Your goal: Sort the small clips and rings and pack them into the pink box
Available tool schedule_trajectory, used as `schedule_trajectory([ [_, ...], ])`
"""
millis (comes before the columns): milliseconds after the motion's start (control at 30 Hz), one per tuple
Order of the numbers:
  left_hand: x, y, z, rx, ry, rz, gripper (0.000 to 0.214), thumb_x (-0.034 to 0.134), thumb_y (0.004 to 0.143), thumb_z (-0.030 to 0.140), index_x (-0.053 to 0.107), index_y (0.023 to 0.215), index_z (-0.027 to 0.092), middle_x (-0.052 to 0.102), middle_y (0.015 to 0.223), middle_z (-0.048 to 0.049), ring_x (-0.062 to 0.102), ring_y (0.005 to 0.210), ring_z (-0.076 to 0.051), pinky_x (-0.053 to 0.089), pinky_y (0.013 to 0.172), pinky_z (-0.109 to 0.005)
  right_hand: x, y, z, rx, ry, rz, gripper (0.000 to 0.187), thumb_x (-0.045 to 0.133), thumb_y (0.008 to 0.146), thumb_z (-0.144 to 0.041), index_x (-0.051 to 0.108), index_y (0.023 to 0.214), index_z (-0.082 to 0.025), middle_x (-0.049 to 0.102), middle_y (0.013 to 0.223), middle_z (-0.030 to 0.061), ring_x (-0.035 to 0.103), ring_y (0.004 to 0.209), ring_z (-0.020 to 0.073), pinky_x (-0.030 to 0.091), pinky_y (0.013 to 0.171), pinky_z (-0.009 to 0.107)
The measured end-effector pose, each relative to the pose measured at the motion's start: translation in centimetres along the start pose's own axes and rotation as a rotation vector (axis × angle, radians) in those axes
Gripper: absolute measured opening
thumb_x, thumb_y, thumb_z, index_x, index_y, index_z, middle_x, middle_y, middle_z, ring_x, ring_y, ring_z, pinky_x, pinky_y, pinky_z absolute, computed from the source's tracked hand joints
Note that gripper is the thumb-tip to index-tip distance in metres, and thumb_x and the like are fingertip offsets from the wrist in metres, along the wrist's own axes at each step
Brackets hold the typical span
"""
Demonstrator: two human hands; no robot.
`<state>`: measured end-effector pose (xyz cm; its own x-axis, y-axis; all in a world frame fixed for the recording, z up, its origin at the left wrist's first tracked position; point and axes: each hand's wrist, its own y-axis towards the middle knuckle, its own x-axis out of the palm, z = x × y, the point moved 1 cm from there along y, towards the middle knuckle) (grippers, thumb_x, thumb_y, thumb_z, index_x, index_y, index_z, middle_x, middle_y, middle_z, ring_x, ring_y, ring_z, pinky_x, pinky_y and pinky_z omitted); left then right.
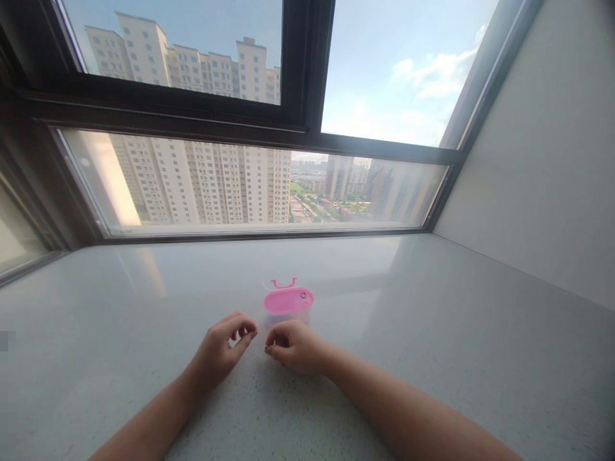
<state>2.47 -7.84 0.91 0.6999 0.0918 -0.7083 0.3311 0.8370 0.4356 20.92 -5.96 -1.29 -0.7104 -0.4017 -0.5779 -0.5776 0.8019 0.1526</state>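
A small clear box with a pink lid [288,302] and a pink handle stands on the pale stone sill [432,333]. Just in front of it are both my hands, close together. My left hand [223,349] has its fingers curled and its fingertips pinched. My right hand [291,346] is closed in a loose fist, fingertips pressed together, touching the sill right below the box. Whatever the fingers hold is too small to make out.
A wide dark-framed window [298,128] runs along the back of the sill, with tall buildings outside. A plain wall [542,179] closes the right side. The sill stretches out to both sides of the box.
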Motion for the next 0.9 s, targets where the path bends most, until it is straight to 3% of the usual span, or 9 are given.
schedule_trajectory([
  [367, 0.03, 0.02, 0.37, -0.026, -0.007, -0.006, 0.014, 0.047, 0.075, 0.014, 0.060, 0.075, 0.018, 0.060, 0.070, -0.0006, 0.052, 0.064, -0.013, 0.041, 0.058, -0.022, -0.09, 0.03, -0.16, 0.011, 0.043, -0.029, 0.020, 0.051, 0.069, -0.007, 0.066, 0.079, -0.013, 0.047, 0.052, -0.0043, 0.040, 0.048, 0.0055, 0.028, 0.045, 0.016],
  [900, -0.10, 0.05, 0.43, -0.051, -0.045, -0.036, 0.015, 0.045, 0.077, 0.018, 0.061, 0.076, 0.018, 0.059, 0.070, -0.0011, 0.051, 0.064, -0.014, 0.041, 0.061, -0.025, -0.21, -0.10, -0.20, 0.081, 0.196, -0.086, 0.018, 0.049, 0.072, -0.008, 0.065, 0.078, -0.012, 0.048, 0.050, -0.0045, 0.042, 0.043, 0.0053, 0.031, 0.042, 0.015],
])
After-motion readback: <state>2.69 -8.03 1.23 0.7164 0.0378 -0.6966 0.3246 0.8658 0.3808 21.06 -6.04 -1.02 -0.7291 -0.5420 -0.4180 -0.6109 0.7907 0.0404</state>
